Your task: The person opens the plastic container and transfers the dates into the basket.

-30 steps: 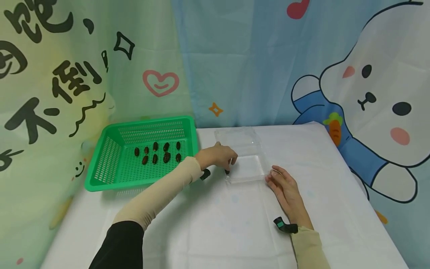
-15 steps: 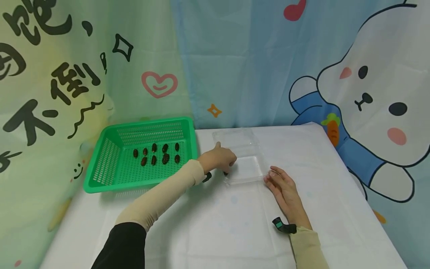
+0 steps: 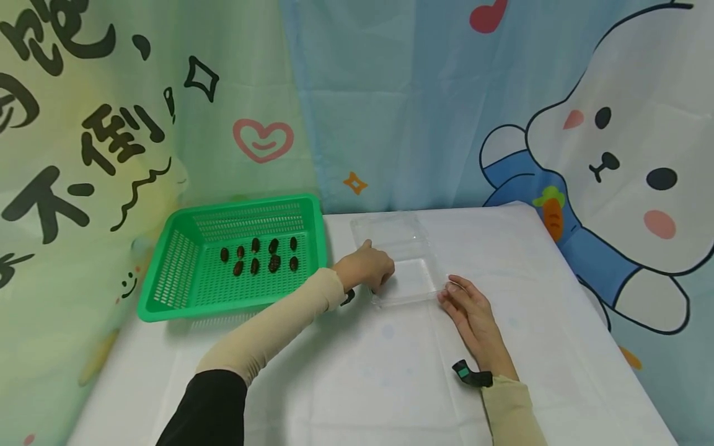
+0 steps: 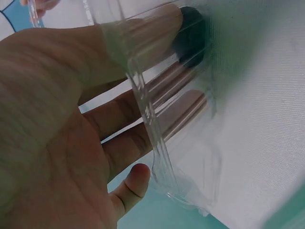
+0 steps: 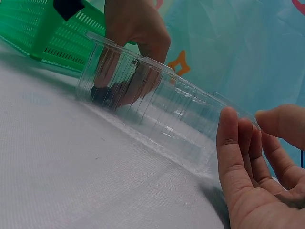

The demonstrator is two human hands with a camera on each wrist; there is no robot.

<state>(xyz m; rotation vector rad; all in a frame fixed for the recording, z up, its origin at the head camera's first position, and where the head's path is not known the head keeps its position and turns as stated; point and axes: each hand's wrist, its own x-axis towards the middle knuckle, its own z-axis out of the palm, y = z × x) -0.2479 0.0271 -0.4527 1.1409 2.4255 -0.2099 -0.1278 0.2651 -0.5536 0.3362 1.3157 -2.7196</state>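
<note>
A clear plastic box (image 3: 411, 282) with its lid (image 3: 387, 229) folded back stands on the white table. My left hand (image 3: 365, 267) reaches down into its left end. Through the clear wall in the right wrist view, a dark oval date (image 5: 101, 95) shows between the left fingertips, low near the box floor. In the left wrist view the same date (image 4: 191, 38) sits at the tip of a finger, seen through plastic. My right hand (image 3: 471, 316) pinches the box's right front corner, thumb on the rim and fingers along the outer wall.
To the left stands a green perforated basket (image 3: 178, 266) holding several dark dates (image 3: 274, 263) in two rough rows. My left forearm passes by its front right corner. A printed curtain (image 3: 368, 124) hangs behind the table (image 3: 379, 384).
The left hand has dipped slightly lower into the box's left end, and the date is now mostly hidden in the head view. The right hand keeps its hold on the box.
</note>
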